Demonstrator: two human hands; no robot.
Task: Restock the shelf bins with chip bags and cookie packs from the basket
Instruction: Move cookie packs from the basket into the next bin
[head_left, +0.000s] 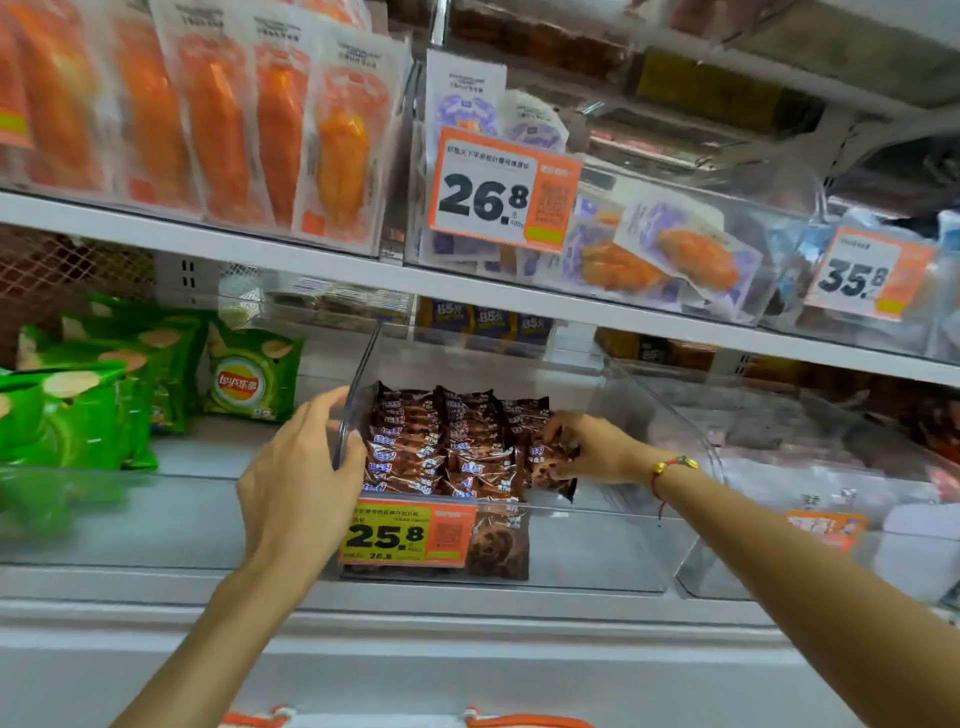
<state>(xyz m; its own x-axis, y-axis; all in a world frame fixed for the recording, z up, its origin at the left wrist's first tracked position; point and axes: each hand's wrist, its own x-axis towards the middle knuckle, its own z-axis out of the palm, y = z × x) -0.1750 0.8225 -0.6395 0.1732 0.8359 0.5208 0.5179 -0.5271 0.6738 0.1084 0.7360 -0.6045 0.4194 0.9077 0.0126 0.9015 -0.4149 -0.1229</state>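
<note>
brown cookie packs rowed in clear bin

upper shelf: white board carrying clear bins of orange-printed snack packs and purple-printed packs
lower shelf: white board carrying 3 clear bins side by side
left bin: green chip bags
middle bin: brown cookie packs, price tag reading 25.8 on its front
right bin: contents blurred

Upper shelf — orange snack packs, purple-printed packs, price tag "26.8".
</note>
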